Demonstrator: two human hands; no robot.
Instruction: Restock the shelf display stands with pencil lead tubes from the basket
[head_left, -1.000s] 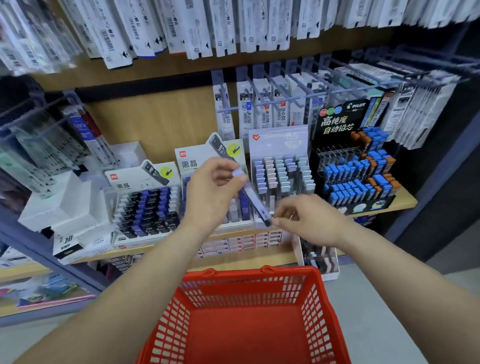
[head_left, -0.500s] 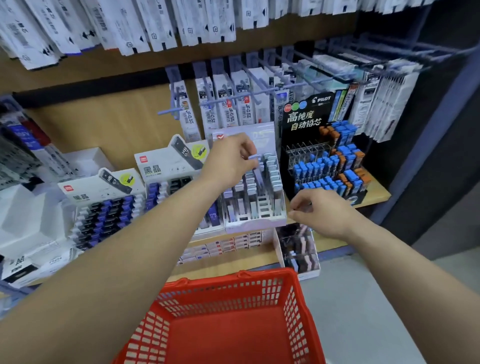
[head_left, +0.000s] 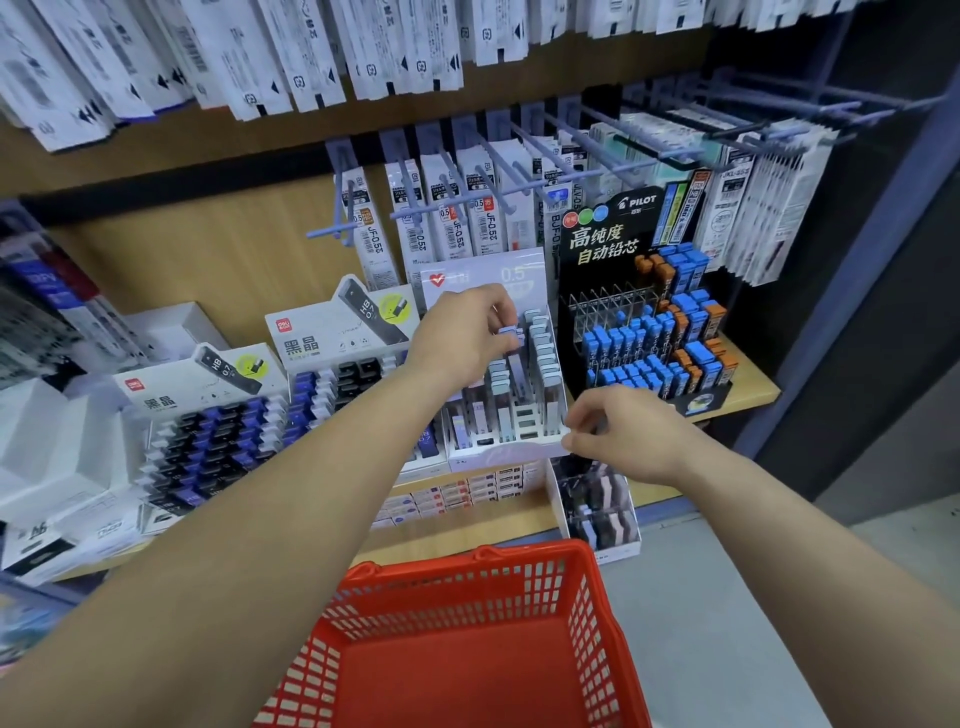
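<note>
Wooden shelving fills the view, with carded refills hanging on pegs above and several counter stands set along the shelf (head_left: 750, 387) below. Between a black stand (head_left: 608, 244) of blue and orange cases and 2 grey-headed stands sits the white display stand (head_left: 519, 452) marked 0.5, its slots partly filled with upright tubes. The left hand (head_left: 457, 338) reaches over the back rows and pinches a lead tube (head_left: 515, 364) at its lavender cap, thumb against fingertips, with the tube's lower end down among the slots of a middle column. Whether it is fully seated cannot be told. The right hand (head_left: 618, 431) has its fingers curled, tips against the stand's front right corner, probably steadying it. Whether they pinch that corner or only touch it is not clear. The red basket (head_left: 540, 558) sits low between the forearms. The tube looks light, slim and stiff, of smooth hard plastic that may slip, and the leads inside are likely brittle. Taking hold just under the cap rather than on it seems safer, since a cap could pull off, and the tube should go straight down into 1 slot.
</note>
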